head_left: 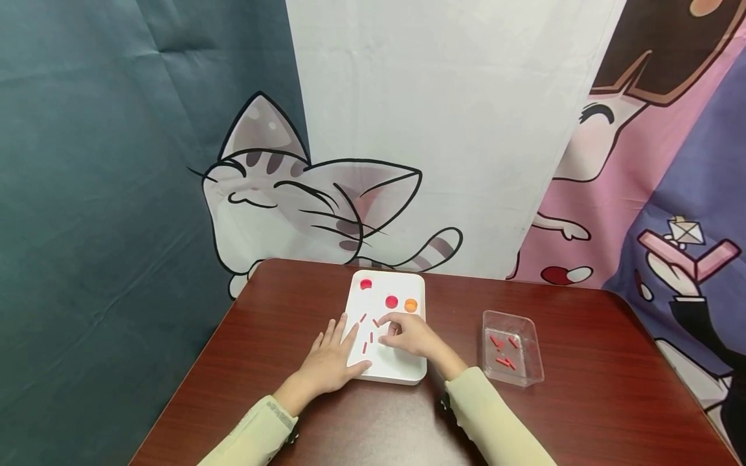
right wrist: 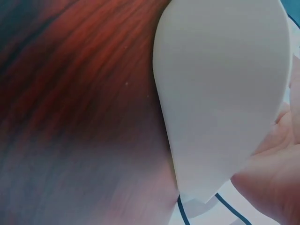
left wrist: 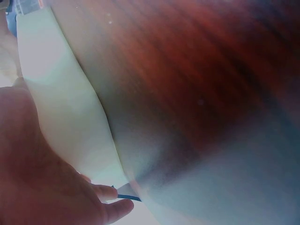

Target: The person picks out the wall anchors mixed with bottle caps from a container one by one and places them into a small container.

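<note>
A white rectangular tray (head_left: 396, 371) lies on the table, with several small red sticks (head_left: 365, 347) on its surface. My left hand (head_left: 327, 364) rests with spread fingers over the tray's left edge, its thumb across the near left corner. Over the tray's middle, my right hand (head_left: 410, 334) has its index fingertip right at a slanted red stick (head_left: 375, 323). The thumb sits apart, below that fingertip. Two red round pieces (head_left: 392, 301) and an orange round piece (head_left: 410, 305) are on the far part of the tray. The left wrist view shows part of the hand (left wrist: 51, 173) beside the tray's pale side.
To the right of the tray stands a clear plastic box (head_left: 531, 356) holding several red sticks (head_left: 513, 342). The brown wooden table (head_left: 588, 388) meets a printed cloth backdrop (head_left: 466, 129) along its far edge.
</note>
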`<move>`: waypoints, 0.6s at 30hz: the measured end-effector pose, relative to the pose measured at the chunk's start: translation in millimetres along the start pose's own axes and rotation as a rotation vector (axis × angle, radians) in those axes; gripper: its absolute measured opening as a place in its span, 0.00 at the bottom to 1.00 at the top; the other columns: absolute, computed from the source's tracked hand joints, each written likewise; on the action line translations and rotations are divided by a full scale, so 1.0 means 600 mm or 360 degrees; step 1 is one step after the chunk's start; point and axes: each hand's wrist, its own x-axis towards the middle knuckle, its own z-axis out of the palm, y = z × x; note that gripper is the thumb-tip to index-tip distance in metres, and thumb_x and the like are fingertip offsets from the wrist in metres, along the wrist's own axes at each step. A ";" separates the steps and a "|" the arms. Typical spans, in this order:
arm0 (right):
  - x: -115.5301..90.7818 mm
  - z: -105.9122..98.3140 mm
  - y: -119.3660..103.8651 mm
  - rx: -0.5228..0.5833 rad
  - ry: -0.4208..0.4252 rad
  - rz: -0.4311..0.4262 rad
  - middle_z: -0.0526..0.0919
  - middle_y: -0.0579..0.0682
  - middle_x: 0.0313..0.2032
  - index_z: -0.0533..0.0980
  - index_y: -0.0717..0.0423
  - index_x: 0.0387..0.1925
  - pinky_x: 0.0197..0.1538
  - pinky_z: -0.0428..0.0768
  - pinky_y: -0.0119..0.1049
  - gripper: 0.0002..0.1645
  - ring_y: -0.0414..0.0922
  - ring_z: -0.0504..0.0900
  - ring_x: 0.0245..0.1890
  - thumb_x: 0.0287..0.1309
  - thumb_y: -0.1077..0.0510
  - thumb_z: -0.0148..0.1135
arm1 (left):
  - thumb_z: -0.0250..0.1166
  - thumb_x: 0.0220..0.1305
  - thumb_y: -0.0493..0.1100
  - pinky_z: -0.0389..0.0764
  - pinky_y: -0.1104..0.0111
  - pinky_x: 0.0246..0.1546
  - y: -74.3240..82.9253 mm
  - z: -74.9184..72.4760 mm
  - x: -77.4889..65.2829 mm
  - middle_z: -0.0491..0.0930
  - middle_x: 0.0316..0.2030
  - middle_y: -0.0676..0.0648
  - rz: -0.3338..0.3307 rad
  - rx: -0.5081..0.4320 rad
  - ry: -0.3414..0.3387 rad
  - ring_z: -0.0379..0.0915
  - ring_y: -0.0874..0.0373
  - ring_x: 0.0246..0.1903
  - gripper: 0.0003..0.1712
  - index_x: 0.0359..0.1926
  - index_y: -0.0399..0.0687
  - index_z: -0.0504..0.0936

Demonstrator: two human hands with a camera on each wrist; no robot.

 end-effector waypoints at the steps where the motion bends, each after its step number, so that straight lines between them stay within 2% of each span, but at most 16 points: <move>1: 0.001 0.001 -0.001 -0.0002 -0.0006 -0.0003 0.75 0.40 0.21 0.79 0.54 0.44 0.26 0.70 0.27 0.19 0.34 0.70 0.21 0.49 0.53 0.68 | 0.47 0.57 0.76 0.52 0.44 0.64 0.000 0.000 0.000 0.36 0.73 0.42 -0.0001 0.0001 -0.0002 0.37 0.39 0.70 0.51 0.72 0.52 0.51; 7: 0.008 0.007 -0.004 0.0035 -0.0059 0.0030 0.76 0.42 0.22 0.79 0.56 0.45 0.28 0.72 0.28 0.20 0.35 0.72 0.22 0.48 0.54 0.69 | 0.44 0.56 0.77 0.51 0.44 0.64 0.000 -0.001 0.000 0.35 0.73 0.43 -0.0008 0.0017 -0.0006 0.37 0.40 0.71 0.51 0.73 0.54 0.49; 18: 0.023 0.026 0.003 -0.0059 -0.0078 0.0076 0.76 0.40 0.20 0.79 0.56 0.44 0.28 0.71 0.27 0.21 0.34 0.71 0.22 0.47 0.55 0.70 | 0.44 0.56 0.77 0.51 0.44 0.64 -0.003 0.003 0.002 0.36 0.73 0.42 -0.0003 0.0019 0.0007 0.37 0.40 0.71 0.51 0.73 0.54 0.50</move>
